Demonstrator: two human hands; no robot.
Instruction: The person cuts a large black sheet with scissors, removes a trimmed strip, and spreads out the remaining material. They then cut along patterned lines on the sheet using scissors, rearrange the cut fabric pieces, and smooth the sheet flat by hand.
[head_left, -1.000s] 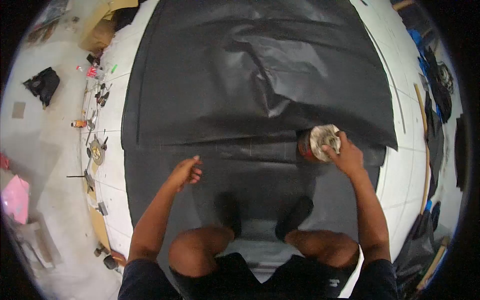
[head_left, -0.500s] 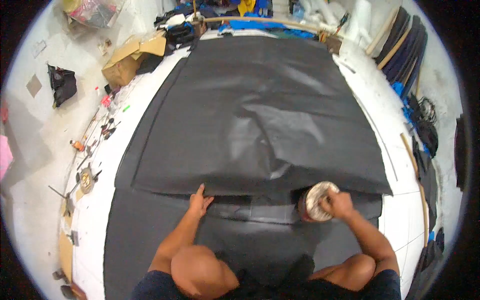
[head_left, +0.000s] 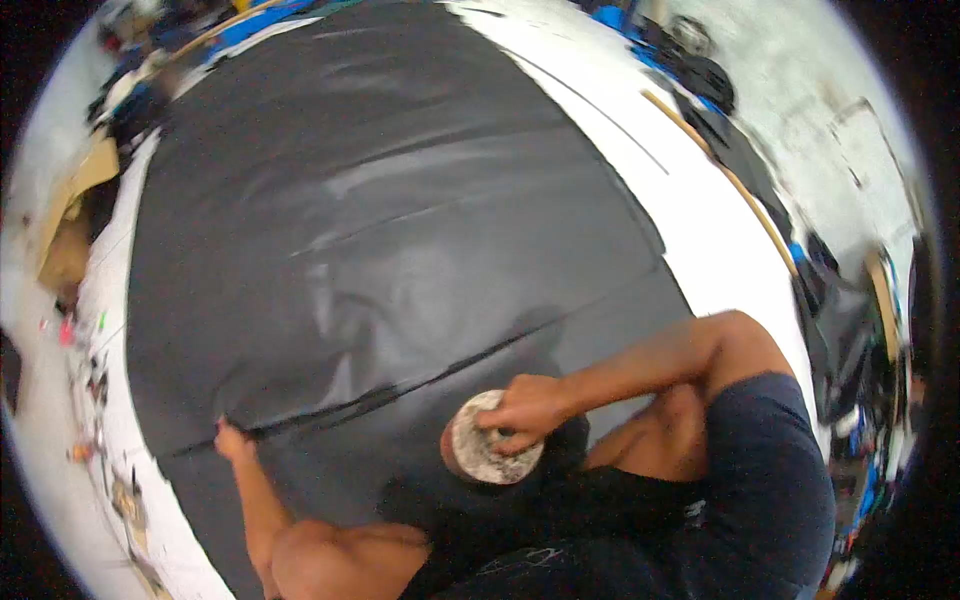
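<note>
A large black sheet [head_left: 400, 190], smooth and leather-like, lies over another black sheet [head_left: 340, 480], with its near edge running slantwise between my hands. My left hand [head_left: 234, 442] is at the left part of that edge, fingers closed on the sheet, though small and blurred. My right hand [head_left: 530, 408] grips the middle of the top of a round tin-like container [head_left: 480, 455] with a whitish, stained top and reddish side. The container is over the lower sheet, close to my body. The fingertips on its top are partly hidden.
A white table surface [head_left: 640, 190] shows beside the sheets. Along the right side runs a wooden pole [head_left: 730, 175] with dark material beyond it. A cardboard box [head_left: 70, 240] stands at the left, above several small items along the table's left edge.
My view has turned and shifted right. My right hand has brought the container back toward my body, off the sheet's edge. My left hand has slid left along the edge, which lies flatter.
</note>
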